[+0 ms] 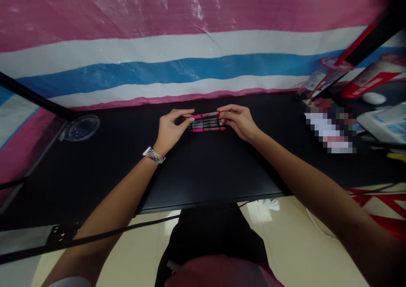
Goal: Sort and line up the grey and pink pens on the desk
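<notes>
Several pens lie side by side near the middle of the black table, pointing left to right. The farthest is a pink-and-red pen, its left end pinched by my left hand and its right end by my right hand. Dark grey pens sit just in front of it, and another pink-and-red pen is the nearest. My fingertips cover parts of the pen ends. A colourful band is round my left wrist.
A clear round plastic lid rests at the left. On the right are a clear container, a red-and-white canister, a white rounded object, a blurred-out item and a white device. Striped sheeting hangs behind.
</notes>
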`<state>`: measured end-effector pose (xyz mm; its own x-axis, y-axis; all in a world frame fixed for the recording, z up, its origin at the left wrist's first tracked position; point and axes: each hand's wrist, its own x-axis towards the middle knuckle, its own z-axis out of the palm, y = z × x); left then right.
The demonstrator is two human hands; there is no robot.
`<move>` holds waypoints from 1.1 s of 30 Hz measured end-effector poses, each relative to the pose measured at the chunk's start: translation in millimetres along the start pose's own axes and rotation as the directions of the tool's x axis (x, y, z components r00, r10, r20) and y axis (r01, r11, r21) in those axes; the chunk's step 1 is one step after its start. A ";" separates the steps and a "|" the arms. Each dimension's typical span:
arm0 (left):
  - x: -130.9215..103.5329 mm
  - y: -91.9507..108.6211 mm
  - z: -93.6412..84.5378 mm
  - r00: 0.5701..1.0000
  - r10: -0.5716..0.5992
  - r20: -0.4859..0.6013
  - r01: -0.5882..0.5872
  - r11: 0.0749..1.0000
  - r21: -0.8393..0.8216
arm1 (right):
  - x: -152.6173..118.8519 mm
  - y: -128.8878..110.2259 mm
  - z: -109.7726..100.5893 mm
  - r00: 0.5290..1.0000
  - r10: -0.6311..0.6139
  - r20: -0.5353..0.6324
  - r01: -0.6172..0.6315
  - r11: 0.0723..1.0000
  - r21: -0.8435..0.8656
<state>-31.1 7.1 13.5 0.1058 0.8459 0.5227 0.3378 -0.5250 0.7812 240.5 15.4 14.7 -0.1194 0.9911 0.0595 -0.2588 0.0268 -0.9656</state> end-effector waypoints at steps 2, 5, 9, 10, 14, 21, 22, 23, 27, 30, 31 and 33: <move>-0.1 1.2 0.0 1.000 -0.007 -0.001 0.007 1.000 -0.020 | 0.3 -1.9 0.2 0.999 0.014 0.032 -0.016 0.998 0.064; 0.4 4.1 0.7 1.000 -0.021 -0.021 0.020 0.998 -0.066 | -0.8 -7.7 1.3 0.985 0.086 0.150 -0.110 0.981 0.163; 1.8 7.2 0.9 0.998 -0.029 -0.049 0.025 0.997 -0.072 | -5.0 -16.4 3.7 0.938 0.178 0.298 -0.241 0.952 0.189; 2.1 7.5 0.8 0.998 -0.028 -0.052 0.024 0.997 -0.069 | -6.1 -17.6 4.2 0.927 0.192 0.322 -0.262 0.946 0.189; 2.1 9.1 1.2 0.998 -0.012 -0.064 0.007 0.996 -0.085 | -8.1 -16.7 5.2 0.912 0.198 0.358 -0.288 0.932 0.218; 1.0 16.0 4.7 0.993 -0.020 -0.115 0.010 0.996 -0.088 | -8.0 -12.8 8.6 0.949 0.152 0.277 -0.207 0.962 0.179; 0.8 16.7 4.9 0.993 -0.019 -0.118 0.009 0.996 -0.091 | -8.1 -12.9 9.0 0.948 0.152 0.279 -0.207 0.962 0.177; 0.7 17.3 5.1 0.993 -0.018 -0.118 0.006 0.995 -0.096 | -8.1 -12.9 9.2 0.949 0.149 0.279 -0.204 0.963 0.178; 0.1 17.6 5.8 0.994 -0.021 -0.107 0.010 0.994 -0.108 | -7.9 -12.1 9.6 0.959 0.118 0.256 -0.170 0.966 0.193; -0.2 17.0 6.8 0.994 -0.031 -0.102 0.021 0.995 -0.099 | -8.1 -13.1 9.9 0.960 0.123 0.250 -0.171 0.969 0.180; -0.2 16.8 7.1 0.994 -0.033 -0.101 0.023 0.995 -0.096 | -8.3 -13.7 10.0 0.960 0.126 0.251 -0.172 0.970 0.173; -0.3 16.6 7.4 0.994 -0.034 -0.099 0.025 0.995 -0.092 | -8.5 -14.2 10.2 0.960 0.122 0.251 -0.164 0.974 0.157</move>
<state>-18.7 -1.1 23.7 0.0008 0.8500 0.5267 0.2525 -0.5098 0.8224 235.4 5.2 30.5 -0.3868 0.9222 0.0034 -0.3833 -0.1574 -0.9101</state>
